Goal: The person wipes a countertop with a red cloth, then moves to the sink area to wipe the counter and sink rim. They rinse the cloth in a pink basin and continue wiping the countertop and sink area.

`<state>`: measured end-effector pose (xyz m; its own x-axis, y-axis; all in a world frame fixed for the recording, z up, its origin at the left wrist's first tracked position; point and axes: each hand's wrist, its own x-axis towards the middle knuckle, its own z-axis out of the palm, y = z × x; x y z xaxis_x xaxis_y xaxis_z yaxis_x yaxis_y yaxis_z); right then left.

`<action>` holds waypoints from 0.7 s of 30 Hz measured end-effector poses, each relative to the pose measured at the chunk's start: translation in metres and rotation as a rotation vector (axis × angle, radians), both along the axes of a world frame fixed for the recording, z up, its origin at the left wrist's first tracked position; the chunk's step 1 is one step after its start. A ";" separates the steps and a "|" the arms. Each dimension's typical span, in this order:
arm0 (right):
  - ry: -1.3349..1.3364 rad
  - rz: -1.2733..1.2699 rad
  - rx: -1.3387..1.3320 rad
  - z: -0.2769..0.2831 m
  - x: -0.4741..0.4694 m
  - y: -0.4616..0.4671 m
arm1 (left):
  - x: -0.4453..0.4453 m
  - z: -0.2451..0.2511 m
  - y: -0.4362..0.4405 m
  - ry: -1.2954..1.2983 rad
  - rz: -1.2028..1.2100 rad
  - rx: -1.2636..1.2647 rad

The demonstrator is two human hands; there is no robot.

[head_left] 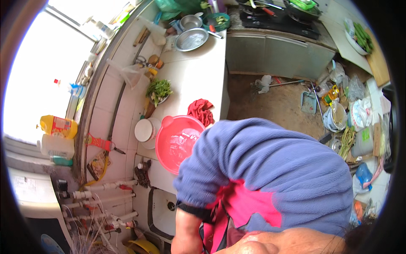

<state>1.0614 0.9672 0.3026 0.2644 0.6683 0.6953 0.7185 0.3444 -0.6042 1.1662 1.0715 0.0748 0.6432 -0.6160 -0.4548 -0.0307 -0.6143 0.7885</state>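
Both of my hands are out of view. A blue fleece sleeve (pixel 253 149) with a dark cuff crosses the middle, and a bare forearm (pixel 187 230) runs from it past the lower edge. Beside the sleeve, a pink plastic basin (pixel 163 139) stands on the white tiled counter (pixel 193 76), its inside wet and shiny. The sleeve hides part of its rim. A crumpled red cloth (pixel 201 111) lies against the basin's far side. To the left of the forearm is a sink (pixel 161 209) with a dark rim and an open drain.
A white lidded tub (pixel 143 130), a bowl of leafy greens (pixel 158 90) and a steel pan (pixel 192 39) line the counter. A gas stove (pixel 279 20) stands beyond. White pipes (pixel 104 187) run along the lower-left wall. Buckets (pixel 334 117), bags and a dustpan (pixel 308 102) crowd the right-hand floor.
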 end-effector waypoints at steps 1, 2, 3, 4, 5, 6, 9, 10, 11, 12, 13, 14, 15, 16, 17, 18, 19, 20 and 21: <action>-0.024 0.007 -0.003 0.006 -0.001 0.007 | -0.002 0.000 -0.003 -0.011 -0.021 -0.010; -0.036 -0.001 -0.011 0.011 -0.001 0.011 | -0.003 0.000 -0.005 -0.024 -0.044 -0.019; -0.049 -0.006 -0.015 0.015 -0.001 0.015 | -0.005 0.001 -0.007 -0.035 -0.064 -0.031; -0.063 -0.012 -0.023 0.017 -0.001 0.016 | -0.005 0.002 -0.009 -0.048 -0.086 -0.040; -0.077 -0.016 -0.032 0.019 -0.001 0.018 | -0.008 0.003 -0.011 -0.058 -0.109 -0.053; -0.091 -0.025 -0.037 0.021 -0.002 0.019 | -0.009 0.004 -0.013 -0.068 -0.134 -0.062; -0.130 -0.050 -0.050 0.029 -0.012 0.024 | -0.019 0.009 -0.020 -0.106 -0.201 -0.092; -0.142 -0.037 -0.053 0.033 -0.016 0.025 | -0.024 0.010 -0.022 -0.121 -0.216 -0.102; -0.158 -0.033 -0.058 0.038 -0.023 0.026 | -0.028 0.012 -0.026 -0.137 -0.229 -0.114; -0.177 -0.027 -0.061 0.042 -0.030 0.026 | -0.035 0.013 -0.028 -0.154 -0.244 -0.123; -0.193 -0.029 -0.066 0.047 -0.037 0.024 | -0.041 0.015 -0.032 -0.168 -0.257 -0.131; -0.213 -0.030 -0.074 0.052 -0.046 0.022 | -0.049 0.017 -0.036 -0.184 -0.269 -0.142; -0.236 -0.031 -0.081 0.057 -0.056 0.020 | -0.057 0.019 -0.039 -0.202 -0.277 -0.149; -0.259 -0.034 -0.083 0.061 -0.069 0.018 | -0.066 0.020 -0.042 -0.216 -0.284 -0.156; -0.282 -0.030 -0.091 0.066 -0.080 0.016 | -0.075 0.021 -0.047 -0.235 -0.290 -0.163; -0.305 -0.028 -0.098 0.070 -0.093 0.015 | -0.084 0.023 -0.051 -0.253 -0.295 -0.172; -0.330 -0.029 -0.107 0.074 -0.105 0.012 | -0.093 0.025 -0.055 -0.271 -0.301 -0.182; -0.352 -0.031 -0.119 0.078 -0.117 0.009 | -0.102 0.025 -0.060 -0.283 -0.308 -0.188; -0.371 -0.035 -0.132 0.081 -0.128 0.005 | -0.111 0.026 -0.065 -0.297 -0.315 -0.197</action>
